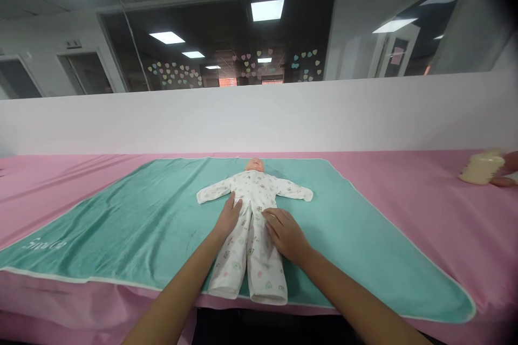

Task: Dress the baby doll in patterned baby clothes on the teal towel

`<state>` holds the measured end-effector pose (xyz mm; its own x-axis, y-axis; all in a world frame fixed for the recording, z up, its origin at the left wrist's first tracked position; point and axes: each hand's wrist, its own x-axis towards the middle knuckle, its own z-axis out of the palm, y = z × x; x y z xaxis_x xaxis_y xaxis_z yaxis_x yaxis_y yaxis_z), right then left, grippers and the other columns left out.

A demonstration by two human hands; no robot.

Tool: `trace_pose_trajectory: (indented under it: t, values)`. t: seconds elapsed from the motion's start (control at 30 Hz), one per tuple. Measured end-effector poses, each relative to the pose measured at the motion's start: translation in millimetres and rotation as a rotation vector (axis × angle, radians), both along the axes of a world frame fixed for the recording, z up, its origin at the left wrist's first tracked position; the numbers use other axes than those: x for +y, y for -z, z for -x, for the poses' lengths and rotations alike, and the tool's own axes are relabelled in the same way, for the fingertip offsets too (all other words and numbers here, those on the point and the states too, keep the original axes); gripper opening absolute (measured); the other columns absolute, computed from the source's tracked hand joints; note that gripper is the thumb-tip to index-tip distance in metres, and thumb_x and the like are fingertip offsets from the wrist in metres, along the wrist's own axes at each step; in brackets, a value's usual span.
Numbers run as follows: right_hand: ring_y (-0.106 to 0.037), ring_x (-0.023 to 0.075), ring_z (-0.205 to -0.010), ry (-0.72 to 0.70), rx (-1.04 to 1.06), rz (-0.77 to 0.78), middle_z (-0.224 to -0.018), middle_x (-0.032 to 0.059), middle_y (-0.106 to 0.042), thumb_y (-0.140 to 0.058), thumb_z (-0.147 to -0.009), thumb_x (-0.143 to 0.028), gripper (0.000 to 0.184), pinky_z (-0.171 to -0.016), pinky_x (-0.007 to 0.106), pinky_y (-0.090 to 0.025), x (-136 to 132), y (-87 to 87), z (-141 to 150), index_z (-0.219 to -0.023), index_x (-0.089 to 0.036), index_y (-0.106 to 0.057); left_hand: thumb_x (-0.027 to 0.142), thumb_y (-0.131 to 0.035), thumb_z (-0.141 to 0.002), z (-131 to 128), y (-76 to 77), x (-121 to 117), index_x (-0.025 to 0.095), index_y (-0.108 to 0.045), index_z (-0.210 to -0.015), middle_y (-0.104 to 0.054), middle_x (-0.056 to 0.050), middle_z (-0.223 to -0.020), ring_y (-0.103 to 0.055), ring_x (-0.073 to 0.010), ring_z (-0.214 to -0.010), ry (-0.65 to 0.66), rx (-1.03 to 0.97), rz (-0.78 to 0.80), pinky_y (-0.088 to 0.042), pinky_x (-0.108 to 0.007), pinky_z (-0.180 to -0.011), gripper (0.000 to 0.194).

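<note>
Baby doll (254,187) is laid out on its back, pretty much mid-blanket, head toward the far side and legs pointed at the near edge. It's dressed in a white printed top (256,179) and matching trousers (265,264), sleeves stretched out to both sides, legs slightly parted. The trouser cuffs are brought right down to the near edge, so hardly any margin is left there. Up top the head is placed just beside the far hem, so that end's tight too.

Left hand (229,216) is rested along the doll's waist, fingers fairly straight and loosely spread; whether any cloth is pinched under it can't be told. Right hand (285,230) is laid over the other side of the waistband, fingers half curled, and a grip on the fabric can't be made out either.

Sideways there's way more room: wide stretches of the teal blanket (343,232) are spread past both sleeves. It's wrinkled on the left, smoother on the right, and edged in white piping. Under it a pink cover (388,183) is laid, which shows past both sides and is backed by a low white wall (259,118). Over at the far right, well apart from the doll, a pale yellow bottle (481,167) is held by another person's hand (510,164), partly cut off by the frame.
</note>
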<state>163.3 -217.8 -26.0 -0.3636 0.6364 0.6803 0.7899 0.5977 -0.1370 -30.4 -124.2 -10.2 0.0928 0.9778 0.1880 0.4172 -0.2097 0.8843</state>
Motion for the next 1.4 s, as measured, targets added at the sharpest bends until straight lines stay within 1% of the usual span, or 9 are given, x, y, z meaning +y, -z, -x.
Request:
trace_pose_trajectory:
  t: [0.17,0.3,0.6,0.87,0.97,1.07,1.2,1.3,1.4]
  values:
    - [-0.051,0.021,-0.087,0.102,0.02,0.03,-0.095,0.0081,-0.057,-0.037,-0.092,-0.025,0.022,-0.076,0.037,-0.043,12,-7.9,12,-0.102,-0.021,-0.056,0.052,-0.037,-0.085,9,8.2,-17,0.018,-0.056,-0.111,-0.054,-0.011,-0.125,-0.047,-0.0274,-0.116,-0.002,-0.044,0.061,-0.033,-0.039,-0.097,0.048]
    - [-0.047,0.0195,-0.08,0.125,-0.051,-0.001,-0.083,0.007,-0.054,-0.035,-0.092,-0.021,0.023,-0.072,0.035,-0.038,19,-11.4,21,-0.088,-0.019,-0.057,0.061,-0.04,-0.078,18,6.5,-16,0.016,-0.059,-0.095,-0.064,-0.01,-0.102,-0.058,-0.0259,-0.093,-0.134,-0.042,0.124,-0.042,-0.037,-0.081,0.051]
    - [-0.048,0.0172,-0.078,-0.004,0.052,0.037,-0.083,0.0058,-0.053,-0.035,-0.092,-0.021,0.024,-0.07,0.032,-0.04,14,-5.5,21,-0.087,-0.02,-0.058,0.039,-0.048,-0.074,25,20.1,1,0.017,-0.055,-0.095,-0.061,-0.001,-0.07,-0.056,-0.0155,-0.058,-0.178,-0.048,0.068,-0.038,-0.024,-0.051,0.031]
    - [-0.052,0.0172,-0.082,-0.089,0.226,0.155,-0.093,0.0059,-0.052,-0.039,-0.09,-0.024,0.023,-0.071,0.031,-0.046,9,-6.4,18,-0.106,-0.024,-0.056,0.025,-0.047,-0.072,33,15.4,-13,0.02,-0.058,-0.08,-0.051,0.003,-0.053,-0.05,-0.0157,-0.055,-0.192,0.167,-0.045,-0.034,-0.025,-0.053,0.015]
    - [-0.053,0.0177,-0.083,-0.091,0.313,0.235,-0.098,0.0061,-0.05,-0.044,-0.088,-0.027,0.023,-0.073,0.032,-0.048,-9,-8.4,21,-0.108,-0.024,-0.054,0.025,-0.046,-0.073,38,14.5,-31,0.021,-0.058,-0.078,-0.05,0.003,-0.053,-0.049,-0.0156,-0.056,-0.143,0.171,-0.077,-0.034,-0.025,-0.054,0.013]
    - [-0.054,0.0166,-0.08,-0.128,0.381,0.393,-0.101,0.005,-0.05,-0.051,-0.085,-0.033,0.024,-0.07,0.03,-0.049,-48,-8.0,24,-0.108,-0.026,-0.053,0.029,-0.046,-0.076,48,18.2,-62,0.022,-0.058,-0.083,-0.05,0.003,-0.058,-0.049,-0.0157,-0.059,-0.076,0.12,-0.102,-0.037,-0.026,-0.059,0.015]
    - [-0.052,0.0201,-0.097,-0.147,0.351,0.497,-0.111,0.0044,-0.049,-0.058,-0.08,-0.036,0.032,-0.083,0.032,-0.048,-101,-2.7,29,-0.111,-0.029,-0.052,0.043,-0.043,-0.082,58,16.8,-114,0.021,-0.058,-0.087,-0.049,0.002,-0.061,-0.047,-0.0148,-0.058,0.046,0.055,0.013,-0.037,-0.026,-0.056,0.027]
    - [-0.051,0.0218,-0.097,-0.064,0.274,0.441,-0.108,0.0045,-0.048,-0.06,-0.076,-0.024,0.032,-0.081,0.034,-0.047,-116,1.0,38,-0.107,-0.029,-0.054,0.044,-0.051,-0.079,60,4.6,-145,0.022,-0.055,-0.106,-0.05,0.001,-0.073,-0.047,-0.0137,-0.065,0.217,0.121,0.01,-0.039,-0.024,-0.06,0.035]
    - [-0.052,0.0177,-0.084,0.008,0.21,0.376,-0.098,0.0041,-0.047,-0.046,-0.074,-0.005,0.03,-0.07,0.031,-0.047,-114,1.8,46,-0.095,-0.025,-0.055,0.035,-0.064,-0.07,61,-7.1,-163,0.027,-0.049,-0.118,-0.048,0.0,-0.095,-0.048,-0.012,-0.071,0.33,0.342,-0.077,-0.041,-0.023,-0.064,0.05]
